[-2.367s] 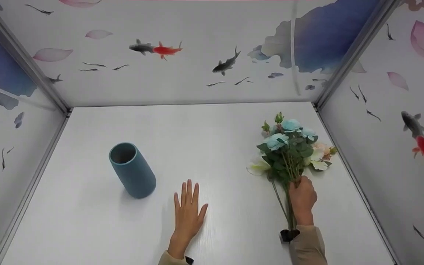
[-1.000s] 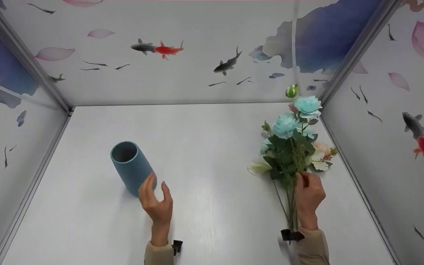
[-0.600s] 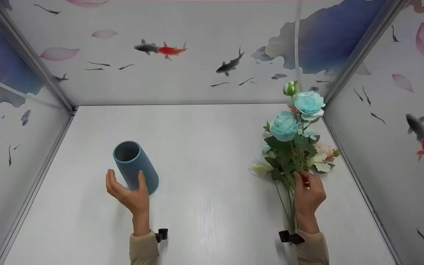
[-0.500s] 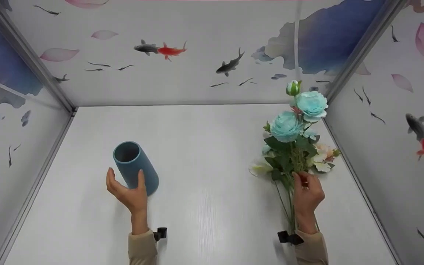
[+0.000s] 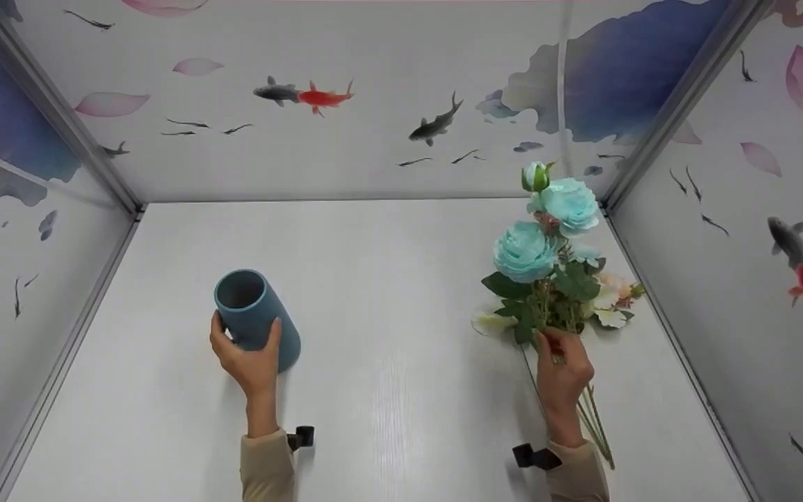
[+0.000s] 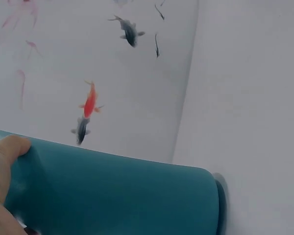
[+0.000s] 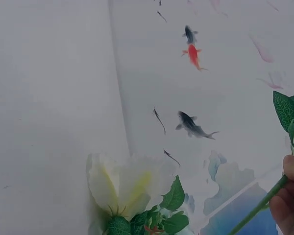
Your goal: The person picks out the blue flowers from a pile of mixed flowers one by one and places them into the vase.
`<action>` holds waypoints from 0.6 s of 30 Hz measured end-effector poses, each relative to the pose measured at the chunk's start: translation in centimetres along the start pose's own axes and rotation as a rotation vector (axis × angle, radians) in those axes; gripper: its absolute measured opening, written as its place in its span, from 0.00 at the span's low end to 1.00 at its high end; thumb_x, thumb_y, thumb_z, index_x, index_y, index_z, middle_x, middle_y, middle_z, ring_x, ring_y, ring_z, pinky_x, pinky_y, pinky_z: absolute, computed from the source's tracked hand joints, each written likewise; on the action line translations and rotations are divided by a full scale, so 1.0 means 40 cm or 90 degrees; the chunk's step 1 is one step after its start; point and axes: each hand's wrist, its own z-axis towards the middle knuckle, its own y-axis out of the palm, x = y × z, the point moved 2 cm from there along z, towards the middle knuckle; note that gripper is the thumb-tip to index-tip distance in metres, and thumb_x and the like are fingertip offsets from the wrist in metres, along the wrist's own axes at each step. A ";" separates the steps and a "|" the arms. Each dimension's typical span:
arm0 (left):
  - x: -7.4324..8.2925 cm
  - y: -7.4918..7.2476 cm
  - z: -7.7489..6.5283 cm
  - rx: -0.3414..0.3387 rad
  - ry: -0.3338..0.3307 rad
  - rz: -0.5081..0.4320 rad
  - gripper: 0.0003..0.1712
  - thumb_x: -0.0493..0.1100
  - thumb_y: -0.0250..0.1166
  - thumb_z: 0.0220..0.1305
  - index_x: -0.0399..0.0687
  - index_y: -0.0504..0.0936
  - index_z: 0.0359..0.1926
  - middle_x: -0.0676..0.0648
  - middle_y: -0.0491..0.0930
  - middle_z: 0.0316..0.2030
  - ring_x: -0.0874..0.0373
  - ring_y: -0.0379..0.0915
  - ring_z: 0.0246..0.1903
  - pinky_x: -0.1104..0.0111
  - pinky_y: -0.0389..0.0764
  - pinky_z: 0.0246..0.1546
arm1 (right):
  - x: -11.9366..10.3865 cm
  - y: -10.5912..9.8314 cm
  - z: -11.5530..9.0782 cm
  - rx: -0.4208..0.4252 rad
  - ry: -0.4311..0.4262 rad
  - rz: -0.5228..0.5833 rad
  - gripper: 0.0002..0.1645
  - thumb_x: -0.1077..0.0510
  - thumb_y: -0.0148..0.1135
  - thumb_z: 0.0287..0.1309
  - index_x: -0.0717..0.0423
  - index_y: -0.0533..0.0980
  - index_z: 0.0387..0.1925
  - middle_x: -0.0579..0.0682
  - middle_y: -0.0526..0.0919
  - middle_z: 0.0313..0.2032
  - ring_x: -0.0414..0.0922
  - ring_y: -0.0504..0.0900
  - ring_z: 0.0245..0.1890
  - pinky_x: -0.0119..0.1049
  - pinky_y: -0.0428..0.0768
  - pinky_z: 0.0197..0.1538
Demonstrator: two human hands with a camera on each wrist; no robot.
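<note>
Two flowers (image 5: 525, 252) shifted, left hand (image 5: 251, 368) now gripping vase (image 5: 254, 324)

No text, label, brand, number or sign can be read in any of the views.
</note>
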 end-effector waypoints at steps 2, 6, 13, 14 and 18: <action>0.001 -0.001 0.003 -0.001 0.001 0.004 0.49 0.36 0.75 0.43 0.37 0.59 0.65 0.38 0.61 0.62 0.46 0.56 0.63 0.50 0.57 0.63 | -0.020 0.002 0.003 -0.005 -0.005 0.004 0.12 0.83 0.66 0.36 0.72 0.78 0.26 0.62 0.78 0.23 0.48 0.76 0.23 0.19 0.70 0.33; 0.001 -0.004 0.008 -0.001 0.009 0.005 0.48 0.37 0.75 0.42 0.36 0.60 0.64 0.37 0.63 0.61 0.46 0.58 0.61 0.46 0.61 0.59 | -0.039 0.006 0.003 -0.017 -0.001 0.019 0.12 0.83 0.66 0.36 0.72 0.78 0.26 0.62 0.78 0.24 0.47 0.76 0.25 0.18 0.71 0.33; -0.001 -0.005 0.001 0.004 0.018 0.002 0.48 0.35 0.76 0.41 0.36 0.61 0.64 0.37 0.64 0.60 0.45 0.59 0.60 0.45 0.65 0.54 | -0.053 0.016 -0.005 -0.043 0.007 0.059 0.14 0.84 0.64 0.37 0.71 0.78 0.28 0.62 0.78 0.25 0.45 0.77 0.26 0.18 0.72 0.34; 0.001 -0.005 -0.002 0.003 0.017 0.000 0.48 0.34 0.76 0.41 0.36 0.61 0.64 0.37 0.64 0.60 0.45 0.59 0.60 0.45 0.66 0.54 | -0.052 0.019 -0.006 -0.043 0.009 0.066 0.14 0.84 0.63 0.37 0.70 0.78 0.28 0.62 0.78 0.25 0.45 0.77 0.27 0.18 0.73 0.34; 0.027 -0.001 -0.015 -0.001 0.018 -0.012 0.48 0.30 0.75 0.40 0.34 0.60 0.64 0.35 0.64 0.59 0.42 0.59 0.59 0.43 0.65 0.53 | -0.055 0.028 -0.006 -0.039 0.002 0.074 0.14 0.85 0.63 0.36 0.71 0.78 0.27 0.62 0.78 0.25 0.46 0.78 0.26 0.19 0.73 0.33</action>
